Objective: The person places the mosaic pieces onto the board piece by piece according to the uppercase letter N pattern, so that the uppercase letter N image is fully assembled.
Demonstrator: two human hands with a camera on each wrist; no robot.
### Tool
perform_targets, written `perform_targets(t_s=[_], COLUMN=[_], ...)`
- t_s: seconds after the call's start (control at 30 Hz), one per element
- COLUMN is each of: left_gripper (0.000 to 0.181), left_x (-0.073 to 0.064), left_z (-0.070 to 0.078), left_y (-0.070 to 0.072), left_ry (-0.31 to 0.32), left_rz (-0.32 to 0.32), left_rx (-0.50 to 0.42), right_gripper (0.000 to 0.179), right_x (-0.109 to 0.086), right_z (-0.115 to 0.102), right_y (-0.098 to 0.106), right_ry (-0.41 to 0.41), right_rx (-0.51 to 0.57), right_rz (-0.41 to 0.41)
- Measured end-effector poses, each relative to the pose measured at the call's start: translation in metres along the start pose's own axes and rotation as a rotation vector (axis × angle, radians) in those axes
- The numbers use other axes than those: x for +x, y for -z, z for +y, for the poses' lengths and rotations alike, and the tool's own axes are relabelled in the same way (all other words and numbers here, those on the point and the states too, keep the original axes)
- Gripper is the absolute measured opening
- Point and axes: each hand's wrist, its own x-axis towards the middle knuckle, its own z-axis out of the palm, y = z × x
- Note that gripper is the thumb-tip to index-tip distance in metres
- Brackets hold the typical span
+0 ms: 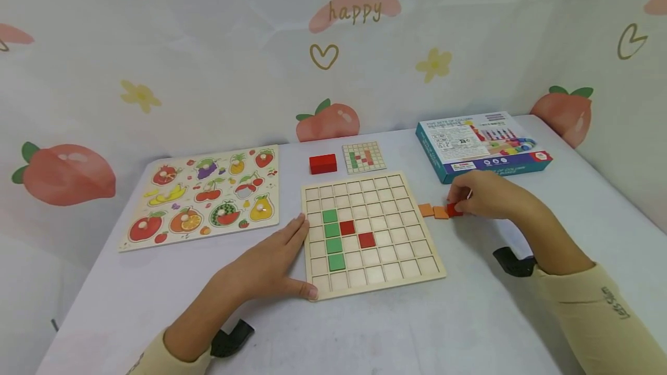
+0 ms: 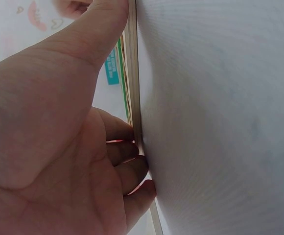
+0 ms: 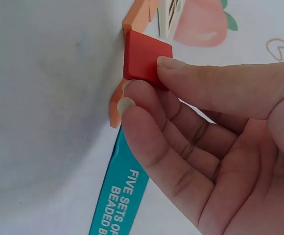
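Right hand [image 1: 487,192]: I have thumb and fingers clamped on a red tile [image 3: 144,56], just off the table [image 1: 406,334] or touching it, can't tell which. That tile is right of the grid board [image 1: 383,210], at the end of a short row of orange tiles [image 1: 440,212]; right wrist view shows orange on both sides of it.

Left hand [image 1: 268,262]: nothing gripped. Fingers lie against the board's left edge, thumb well apart at its near left corner.

On the board: four green tiles [image 1: 333,245] stacked down the second column, plus two red tiles [image 1: 367,240]. One red touches or nearly touches the second green, the other is a column right and a row nearer.

Around it: red block [image 1: 323,164] and small pattern card [image 1: 372,158] behind the board, fruit puzzle [image 1: 184,173] to the left, flat box [image 1: 484,140] back right, peach-print backdrop [image 1: 234,74] behind everything.
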Motion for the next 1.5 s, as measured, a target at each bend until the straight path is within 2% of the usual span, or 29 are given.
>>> perform_targets(t_s=[0.2,0.43,0.73,0.9,1.2,1.3,1.5], left_gripper=[0.129,0.128,0.129,0.128,0.128,0.128,0.129], left_x=[-0.001,0.000,0.001,0.001,0.001,0.001,0.001], left_z=[-0.001,-0.003,-0.002,-0.002,-0.002,-0.001,-0.001], left_y=[-0.001,-0.003,-0.003,-0.003,-0.001,-0.001,0.000], left_ry=[0.013,-0.008,0.002,-0.006,-0.015,-0.015,-0.004], left_rz=[-0.004,0.006,0.004,0.008,0.003,0.000,-0.006], left_rx=[0.012,0.006,0.015,0.010,0.014,0.008,0.009], right_gripper=[0.008,0.006,0.005,0.006,0.013,0.015,0.020], right_x=[-0.003,-0.005,-0.005,-0.003,-0.008,-0.011,-0.013], right_z=[-0.004,-0.014,-0.036,-0.046,-0.068,-0.075,-0.081], right_y=[0.003,0.001,-0.013,-0.026,-0.046,-0.050,-0.061], right_ry=[0.009,0.027,0.083,0.149,0.277,0.306,0.406], right_rx=[0.018,0.041,0.127,0.164,0.155,0.131,0.056], right_rz=[-0.002,-0.028,-0.055,-0.074,-0.060,-0.060,-0.003])
